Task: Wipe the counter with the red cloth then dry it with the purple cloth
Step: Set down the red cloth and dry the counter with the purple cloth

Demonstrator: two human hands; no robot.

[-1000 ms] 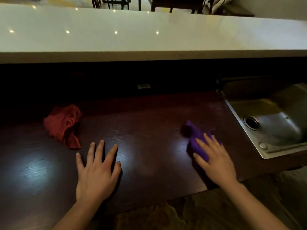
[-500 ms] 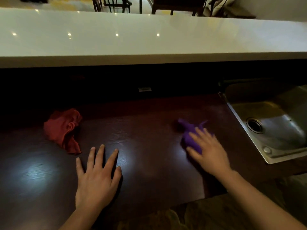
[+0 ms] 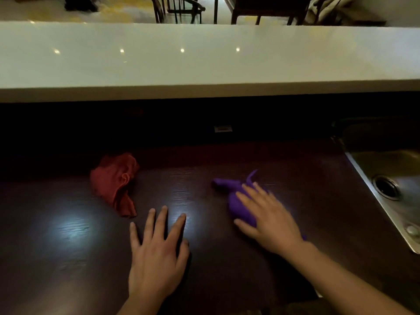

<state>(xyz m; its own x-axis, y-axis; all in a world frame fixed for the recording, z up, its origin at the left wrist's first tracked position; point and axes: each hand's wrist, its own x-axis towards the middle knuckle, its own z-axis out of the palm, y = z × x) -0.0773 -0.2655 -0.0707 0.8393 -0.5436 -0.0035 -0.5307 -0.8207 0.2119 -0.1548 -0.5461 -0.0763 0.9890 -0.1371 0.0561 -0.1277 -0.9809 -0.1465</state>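
Note:
The dark wooden counter point(image 3: 295, 178) stretches across the lower half of the view. A crumpled red cloth point(image 3: 114, 181) lies loose on it at the left, with no hand on it. My right hand point(image 3: 266, 214) presses flat on the purple cloth point(image 3: 236, 201) near the middle of the counter; part of the cloth sticks out beyond the fingertips. My left hand point(image 3: 156, 251) rests flat on the bare wood, fingers spread, just below and right of the red cloth, holding nothing.
A steel sink point(image 3: 391, 185) with a round drain is sunk into the counter at the right. A raised white bar top point(image 3: 204, 55) runs across the back, with a dark recess under it. Chairs and a table stand beyond.
My right hand has slid the purple cloth leftward and away from the sink, toward the counter's middle. My left hand and the red cloth have stayed in place.

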